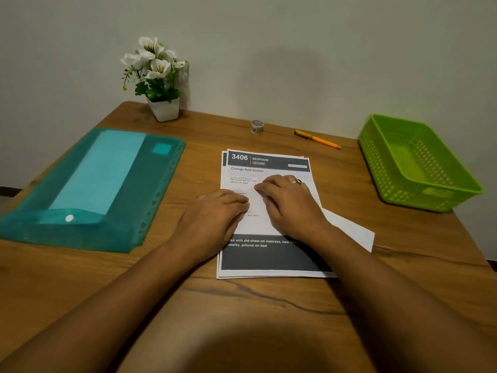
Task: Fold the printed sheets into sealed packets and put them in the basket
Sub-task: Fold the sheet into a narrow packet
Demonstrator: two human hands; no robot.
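Landmark: stack of printed sheets (269, 254), long axis running near to far.
Folded sheet (349, 230): white, on top of the stack, long axis slanted, one corner overhanging the stack's right edge.
Right hand (287, 203): on the folded sheet, fingers bent, tips pressing the crease, nothing gripped.
Left hand (215, 214): over the stack's left edge, fingers curled; cannot tell whether paper is held.
Green basket (382, 168): right of the stack, well apart; right hand nearer.
Tape roll (256, 127): beyond the stack's far edge.
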